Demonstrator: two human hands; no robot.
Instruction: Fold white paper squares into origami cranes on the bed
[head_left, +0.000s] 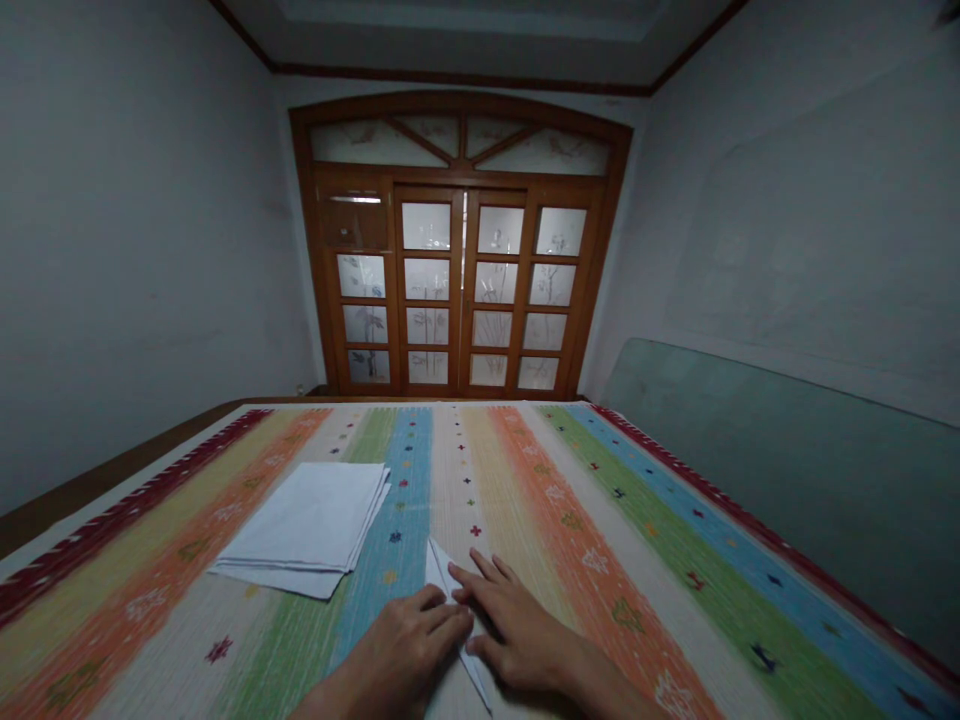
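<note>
A narrow, pointed piece of folded white paper (442,562) lies on the striped tablecloth in front of me, its tip aimed away. My left hand (409,640) is closed, with bent fingers gripping the paper's middle from the left. From the other side, my right hand (517,625) lies over the right edge with its fingers stretched and spread, thumb and fingertips touching the paper. The two hands almost meet and hide the centre of the folded piece. Its lower point shows beneath them.
To the left sits a stack of white paper sheets (307,520), slightly fanned. The striped cloth (600,640) covers the table. A pale green panel (787,460) stands along the right side. Wooden doors with glass panes (459,290) are beyond the far edge.
</note>
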